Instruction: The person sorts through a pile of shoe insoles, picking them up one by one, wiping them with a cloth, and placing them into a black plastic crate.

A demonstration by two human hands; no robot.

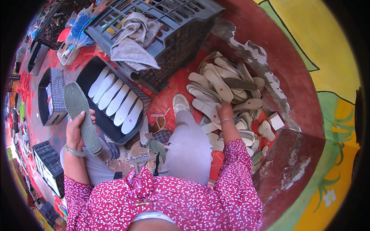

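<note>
My left hand [74,133] is closed round the edge of a green insole [79,106], holding it upright with its flat face showing. My right hand [225,111] reaches down to the pile on the right, its fingers closed on the end of a pale insole [206,109]. Around it lies a big heap of off-white insoles [217,82], stacked loosely and at many angles, with a grey-green one [241,84] among them. Near my left hand, a black bin [86,79] holds several white insoles [116,99] in a slanting row.
A large grey plastic crate [181,50] with a grey cloth [135,40] over it stands ahead. Checked bins [58,96] and a dark crate [50,161] sit to the left. Insoles and string lie between my legs. A painted wall [285,50] with peeling plaster closes the right side.
</note>
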